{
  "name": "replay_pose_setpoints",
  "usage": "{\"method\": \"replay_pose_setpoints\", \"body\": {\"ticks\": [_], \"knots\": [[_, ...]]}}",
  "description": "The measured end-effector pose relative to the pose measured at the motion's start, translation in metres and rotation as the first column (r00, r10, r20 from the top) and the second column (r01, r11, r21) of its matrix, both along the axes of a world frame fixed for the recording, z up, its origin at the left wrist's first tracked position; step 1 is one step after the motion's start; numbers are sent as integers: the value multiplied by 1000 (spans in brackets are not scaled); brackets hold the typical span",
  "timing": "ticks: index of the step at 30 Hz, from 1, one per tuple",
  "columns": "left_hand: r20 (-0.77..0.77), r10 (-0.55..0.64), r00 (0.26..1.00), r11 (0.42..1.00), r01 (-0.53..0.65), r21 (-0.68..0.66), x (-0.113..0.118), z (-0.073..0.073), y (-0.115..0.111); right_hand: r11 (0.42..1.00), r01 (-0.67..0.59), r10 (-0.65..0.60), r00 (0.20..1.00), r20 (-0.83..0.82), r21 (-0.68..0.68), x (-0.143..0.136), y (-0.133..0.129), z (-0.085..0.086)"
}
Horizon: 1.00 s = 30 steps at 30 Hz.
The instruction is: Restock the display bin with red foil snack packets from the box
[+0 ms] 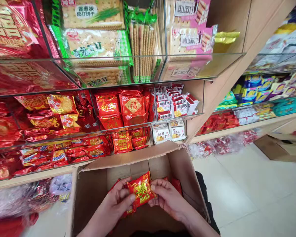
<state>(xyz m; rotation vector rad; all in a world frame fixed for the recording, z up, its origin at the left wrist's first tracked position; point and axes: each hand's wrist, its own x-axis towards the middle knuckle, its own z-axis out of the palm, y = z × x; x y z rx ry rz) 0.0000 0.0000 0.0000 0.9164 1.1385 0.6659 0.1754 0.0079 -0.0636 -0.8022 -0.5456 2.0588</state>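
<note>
Between my two hands, over an open cardboard box (pixel 187 177), is a small red snack packet (pixel 141 190) with gold and green print. My left hand (pixel 118 197) pinches its left edge, thumb on the front. On the right edge, the fingertips of my right hand (pixel 166 197) are closed as well. More red packets (pixel 177 186) show inside the box, partly hidden behind my hands.
Ahead stand shelves with clear fronts, holding red packets (pixel 132 104), white packets (pixel 162 133) and large cracker packs (pixel 96 42). Plastic-wrapped goods (pixel 17 200) lie at lower left. Another cardboard box (pixel 281 148) rests on the tiled floor (pixel 251 191) at right.
</note>
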Motion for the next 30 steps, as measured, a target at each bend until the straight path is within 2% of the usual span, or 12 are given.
{"method": "replay_pose_setpoints", "body": {"ticks": [3, 6, 13, 18, 20, 21, 23, 25, 27, 30], "knots": [[-47, -45, 998, 997, 48, 55, 5, -1, 4, 990, 47, -55, 997, 60, 137, -1, -3, 2], [-45, -61, 997, 993, 65, 103, 7, -3, 7, 973, 85, -114, 986, 126, 214, -2, -5, 3], [-46, -38, 998, 988, 45, 146, 10, -7, 4, 964, 163, -193, 972, 132, 211, -5, -6, 2], [-24, -56, 998, 975, 60, 212, 12, 5, 7, 956, 190, -203, 979, 36, 224, -6, -7, 6], [-111, -20, 994, 954, 53, 296, 9, 15, 17, 957, 190, -193, 981, -4, 218, -5, -5, 7], [-173, 34, 984, 935, 30, 352, 6, 20, 25, 961, 186, -189, 982, -1, 205, -5, -4, 7], [-270, 181, 946, 885, -37, 463, -2, 29, 45, 970, 173, -185, 981, 57, 171, -3, -3, 3], [-325, 272, 906, 845, -63, 531, -11, 34, 67, 978, 155, -176, 974, 144, 143, -2, -2, -5], [-409, 279, 869, 822, 5, 569, -18, 32, 89, 983, 137, -163, 960, 229, 126, -1, -2, -17], [-609, 280, 742, 748, 228, 623, -22, 20, 118, 992, 91, -115, 935, 335, 87, 1, -4, -35]]}}
